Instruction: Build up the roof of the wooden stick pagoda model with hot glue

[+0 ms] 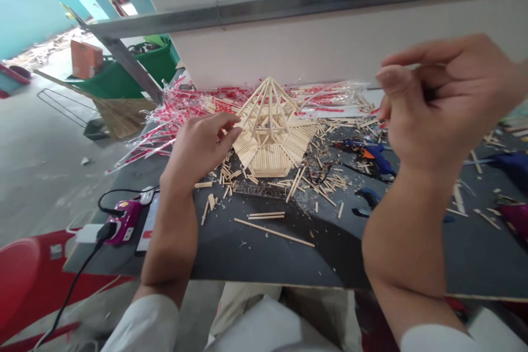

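Observation:
A model built of thin wooden sticks [270,157] stands at the middle of the table, with a pointed open frame above a slatted base. My left hand [204,143] is at its left side, fingers curled and thumb and fingertips at the frame's lower left edge. Raised at the right, away from the model, my right hand [445,93] has its fingers curled in and thumb close to the index finger. Whatever it holds, if anything, cannot be made out. Below the model lie a clear ruler [259,190] and a long loose stick [274,232].
A blue glue gun [377,157] and a blue-handled tool [367,201] lie right of the model among stick scraps. Plastic wrappers [181,107] pile up behind. A purple power strip [126,221] and a phone [147,228] sit left. A green bin [136,69] stands beyond.

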### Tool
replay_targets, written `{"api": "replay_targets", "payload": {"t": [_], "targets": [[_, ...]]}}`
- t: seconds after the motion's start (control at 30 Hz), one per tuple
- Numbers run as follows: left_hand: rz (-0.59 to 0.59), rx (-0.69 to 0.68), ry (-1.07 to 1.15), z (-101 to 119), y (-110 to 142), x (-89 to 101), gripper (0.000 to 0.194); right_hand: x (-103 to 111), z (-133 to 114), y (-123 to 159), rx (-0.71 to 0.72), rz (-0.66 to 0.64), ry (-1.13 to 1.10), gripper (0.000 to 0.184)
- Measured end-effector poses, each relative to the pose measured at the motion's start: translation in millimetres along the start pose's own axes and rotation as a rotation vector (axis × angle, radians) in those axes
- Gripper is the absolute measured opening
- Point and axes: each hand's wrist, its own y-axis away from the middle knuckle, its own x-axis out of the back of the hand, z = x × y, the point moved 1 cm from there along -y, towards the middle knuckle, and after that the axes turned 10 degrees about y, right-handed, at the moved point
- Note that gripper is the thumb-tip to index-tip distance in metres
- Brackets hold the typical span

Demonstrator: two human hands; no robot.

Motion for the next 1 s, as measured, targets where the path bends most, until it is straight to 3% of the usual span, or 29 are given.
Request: {"api": "replay_targets", "payload": {"t": [0.07,0.17,0.3,0.37,0.47,0.67,0.77,0.87,1.0], "targets": [[-0.015,-0.003,0.008,2,1,-2.0,0.036,-1,-2,1,0.06,0.053,-0.01,0.022],[-0.023,-0.006,0.011,4,2,-3.6,0.036,-1,-8,3,0.079,0.028,-0.051,0.013],[-0.027,-0.008,-0.005,4,3,-2.4,0.036,5,-8,7,0.028,-0.139,0.041,0.006],[-0.037,-0.005,-0.008,2,3,-1.2,0.036,10,-5,6,0.014,-0.238,0.13,0.011],[-0.04,0.003,-0.022,0,4,1.0,0.036,17,-1,3,0.002,-0.266,0.214,0.026],[-0.047,0.002,-0.034,-3,2,7.5,0.034,23,0,1,0.163,-0.392,0.352,0.054],[-0.057,-0.01,-0.037,-5,2,11.6,0.034,25,5,1,0.141,-0.285,0.381,0.047],[-0.048,-0.007,-0.025,-7,4,16.0,0.034,27,12,1,0.109,-0.167,0.345,0.027],[-0.037,0.0,-0.022,-9,7,20.5,0.032,27,20,1,0.024,-0.12,0.314,0.015]]}}
